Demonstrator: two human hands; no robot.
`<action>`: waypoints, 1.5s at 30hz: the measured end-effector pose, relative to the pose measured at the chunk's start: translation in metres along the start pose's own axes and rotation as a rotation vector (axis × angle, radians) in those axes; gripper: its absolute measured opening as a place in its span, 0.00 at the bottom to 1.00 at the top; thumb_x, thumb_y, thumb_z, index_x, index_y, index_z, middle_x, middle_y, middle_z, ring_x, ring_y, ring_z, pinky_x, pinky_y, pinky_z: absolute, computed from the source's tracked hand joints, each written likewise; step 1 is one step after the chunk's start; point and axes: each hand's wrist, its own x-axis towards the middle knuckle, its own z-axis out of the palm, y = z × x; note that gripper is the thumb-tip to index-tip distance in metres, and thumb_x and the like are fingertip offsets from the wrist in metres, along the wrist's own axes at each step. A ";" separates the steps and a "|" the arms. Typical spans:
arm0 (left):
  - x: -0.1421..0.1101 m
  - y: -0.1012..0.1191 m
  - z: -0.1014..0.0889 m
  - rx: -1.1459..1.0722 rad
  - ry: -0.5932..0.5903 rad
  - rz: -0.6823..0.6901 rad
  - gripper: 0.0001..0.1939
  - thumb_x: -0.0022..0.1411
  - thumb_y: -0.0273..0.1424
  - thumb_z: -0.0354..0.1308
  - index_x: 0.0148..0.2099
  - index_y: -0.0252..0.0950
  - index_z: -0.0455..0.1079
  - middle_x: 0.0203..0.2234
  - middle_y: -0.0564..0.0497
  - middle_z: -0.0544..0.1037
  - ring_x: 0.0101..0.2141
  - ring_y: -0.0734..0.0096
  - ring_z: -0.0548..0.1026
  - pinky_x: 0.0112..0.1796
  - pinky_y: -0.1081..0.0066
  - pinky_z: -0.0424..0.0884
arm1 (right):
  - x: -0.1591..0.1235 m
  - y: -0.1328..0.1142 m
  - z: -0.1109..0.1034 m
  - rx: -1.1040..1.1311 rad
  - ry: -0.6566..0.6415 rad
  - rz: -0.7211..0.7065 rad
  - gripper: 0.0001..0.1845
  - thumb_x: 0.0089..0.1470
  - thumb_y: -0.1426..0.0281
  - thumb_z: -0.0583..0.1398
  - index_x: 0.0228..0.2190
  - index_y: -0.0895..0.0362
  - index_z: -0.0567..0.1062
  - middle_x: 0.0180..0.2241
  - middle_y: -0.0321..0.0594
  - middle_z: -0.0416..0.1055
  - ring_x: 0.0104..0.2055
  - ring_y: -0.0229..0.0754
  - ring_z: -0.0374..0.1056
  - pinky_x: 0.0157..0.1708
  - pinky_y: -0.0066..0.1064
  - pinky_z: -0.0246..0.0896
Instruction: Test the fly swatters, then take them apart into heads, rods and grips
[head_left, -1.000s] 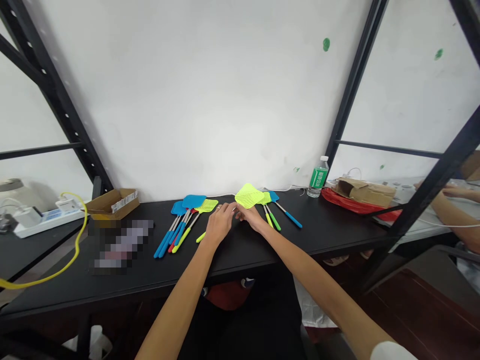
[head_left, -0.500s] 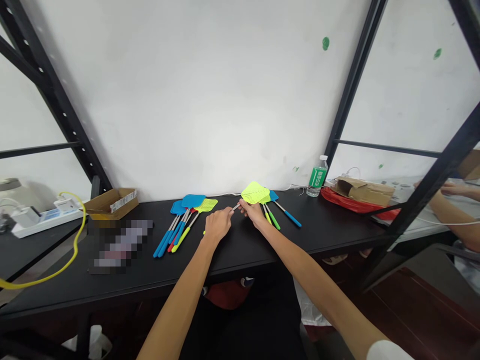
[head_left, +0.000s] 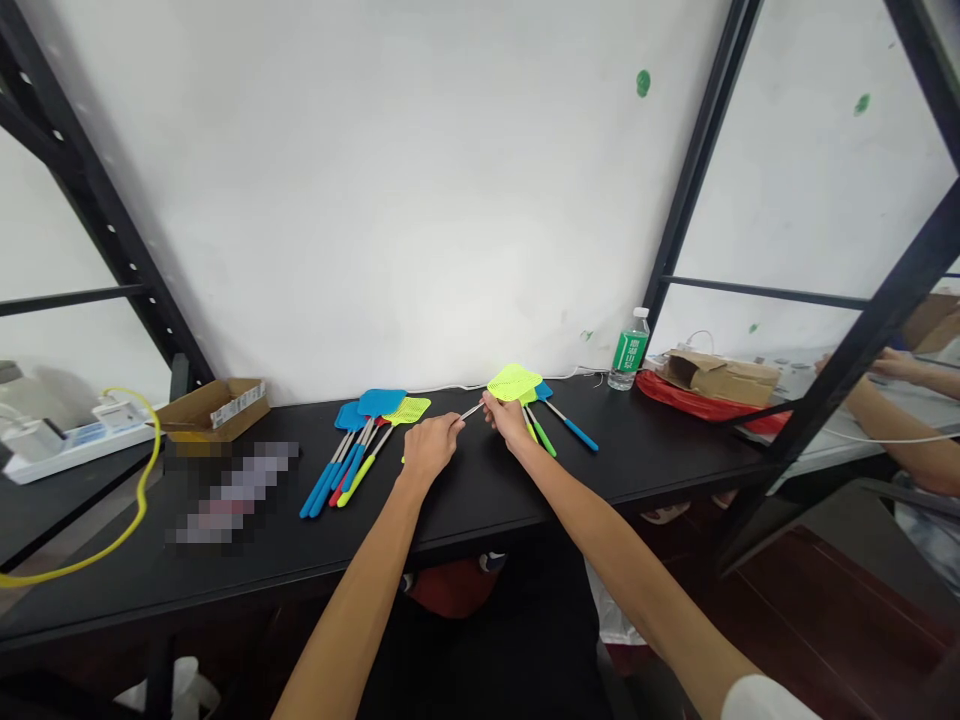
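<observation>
A yellow-green fly swatter (head_left: 514, 381) is held between my two hands above the black table. My left hand (head_left: 430, 447) is closed around its handle, which is mostly hidden by the fingers. My right hand (head_left: 507, 420) pinches the thin metal shaft just below the perforated head. A short length of bare shaft shows between the hands. Beneath and behind the held head lie more swatters, among them a green-handled one (head_left: 544, 438) and a blue one (head_left: 580, 433). Left of my left hand, several blue, red and yellow-green swatters (head_left: 346, 462) lie in a bunch.
The black table (head_left: 465, 500) runs along a white wall. An open cardboard box (head_left: 214, 412) and a yellow cable (head_left: 142, 490) are at the left. A water bottle (head_left: 629, 350) stands at the right, near a red bag (head_left: 682, 398). Another person's arm (head_left: 892, 420) shows far right.
My hands have drawn slightly apart, and a little more of the swatter's shaft shows between them. The whole view has shifted slightly.
</observation>
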 end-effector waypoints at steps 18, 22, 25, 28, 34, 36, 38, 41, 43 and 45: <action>0.001 -0.004 -0.004 0.028 0.008 -0.047 0.22 0.71 0.43 0.41 0.49 0.47 0.76 0.36 0.45 0.81 0.39 0.56 0.78 0.37 0.66 0.66 | -0.002 -0.011 -0.005 0.032 0.075 0.008 0.24 0.46 0.48 0.63 0.26 0.59 0.77 0.22 0.37 0.69 0.21 0.33 0.61 0.17 0.25 0.50; 0.000 -0.005 -0.005 0.024 0.005 -0.059 0.21 0.70 0.42 0.42 0.49 0.47 0.76 0.37 0.45 0.81 0.39 0.56 0.78 0.38 0.66 0.66 | -0.001 -0.011 -0.006 0.017 0.077 0.006 0.24 0.46 0.48 0.63 0.26 0.58 0.77 0.23 0.38 0.70 0.21 0.34 0.61 0.17 0.25 0.50; 0.000 -0.005 -0.005 0.019 0.007 -0.060 0.21 0.70 0.43 0.43 0.49 0.47 0.77 0.37 0.45 0.81 0.39 0.56 0.78 0.37 0.66 0.66 | -0.001 -0.012 -0.007 0.007 0.081 0.013 0.24 0.46 0.48 0.63 0.27 0.58 0.77 0.23 0.38 0.70 0.21 0.34 0.62 0.17 0.26 0.51; 0.000 -0.006 -0.005 0.010 0.017 -0.053 0.21 0.70 0.43 0.43 0.49 0.48 0.77 0.38 0.46 0.81 0.40 0.57 0.78 0.37 0.67 0.66 | -0.001 -0.012 -0.007 0.008 0.096 0.015 0.24 0.46 0.48 0.62 0.27 0.58 0.77 0.23 0.38 0.70 0.21 0.35 0.62 0.17 0.26 0.51; 0.001 -0.009 -0.004 -0.022 0.044 -0.043 0.20 0.69 0.44 0.46 0.50 0.48 0.77 0.39 0.47 0.82 0.41 0.57 0.78 0.37 0.67 0.65 | 0.001 -0.010 -0.008 0.027 0.113 0.019 0.23 0.46 0.49 0.63 0.28 0.59 0.77 0.23 0.37 0.69 0.21 0.34 0.62 0.17 0.25 0.50; 0.002 -0.011 -0.003 -0.037 0.055 -0.051 0.19 0.69 0.44 0.47 0.50 0.48 0.77 0.40 0.48 0.82 0.42 0.57 0.77 0.37 0.67 0.66 | 0.001 -0.010 -0.008 0.026 0.116 0.020 0.23 0.45 0.49 0.63 0.28 0.59 0.77 0.23 0.37 0.70 0.21 0.34 0.62 0.17 0.25 0.51; 0.002 -0.013 -0.002 -0.051 0.068 -0.064 0.18 0.68 0.45 0.49 0.51 0.48 0.77 0.43 0.49 0.82 0.44 0.58 0.77 0.38 0.67 0.66 | 0.002 -0.009 -0.008 0.028 0.118 0.020 0.23 0.45 0.49 0.63 0.28 0.59 0.77 0.23 0.38 0.70 0.21 0.35 0.62 0.17 0.25 0.51; 0.002 -0.015 -0.003 -0.061 0.092 -0.080 0.18 0.67 0.44 0.52 0.51 0.47 0.77 0.45 0.50 0.81 0.46 0.59 0.76 0.39 0.67 0.66 | 0.002 -0.009 -0.009 0.042 0.140 0.023 0.23 0.45 0.49 0.63 0.27 0.59 0.77 0.23 0.38 0.70 0.21 0.34 0.62 0.17 0.25 0.51; 0.002 -0.016 -0.005 -0.054 0.098 -0.088 0.17 0.67 0.43 0.52 0.51 0.47 0.77 0.45 0.50 0.81 0.47 0.59 0.75 0.40 0.67 0.66 | 0.003 -0.009 -0.010 0.058 0.166 0.024 0.24 0.46 0.49 0.63 0.27 0.59 0.77 0.23 0.38 0.70 0.21 0.34 0.61 0.17 0.25 0.51; 0.002 -0.017 -0.006 -0.042 0.099 -0.100 0.16 0.67 0.43 0.52 0.51 0.48 0.77 0.44 0.49 0.81 0.47 0.59 0.75 0.40 0.67 0.66 | 0.004 -0.009 -0.011 0.069 0.190 0.020 0.24 0.46 0.48 0.62 0.27 0.59 0.77 0.23 0.38 0.70 0.21 0.34 0.61 0.16 0.25 0.51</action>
